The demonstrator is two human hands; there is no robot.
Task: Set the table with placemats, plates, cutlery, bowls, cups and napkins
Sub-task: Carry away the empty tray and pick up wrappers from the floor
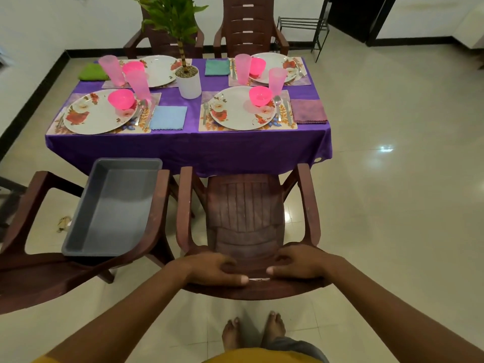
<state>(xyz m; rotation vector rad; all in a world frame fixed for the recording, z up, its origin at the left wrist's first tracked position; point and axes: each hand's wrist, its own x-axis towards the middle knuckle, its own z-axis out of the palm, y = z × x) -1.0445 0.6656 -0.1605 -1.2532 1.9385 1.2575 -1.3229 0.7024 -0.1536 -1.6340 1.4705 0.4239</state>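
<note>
We've got both hands, left (214,268) & right (297,265), clenched on chair (246,224) backrest, prob to push it toward table (188,150); all four settings look done, tub (112,205) left of chair empty.

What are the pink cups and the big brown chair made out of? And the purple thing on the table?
The pink cups look like frosted plastic: light glows through them. The brown chair, gripped at its back by the left hand and right hand, looks like moulded plastic with ribbed slats and a dull, scuffed finish. The purple tablecloth seems a shiny, satin-like fabric: it drapes and gleams.
</note>
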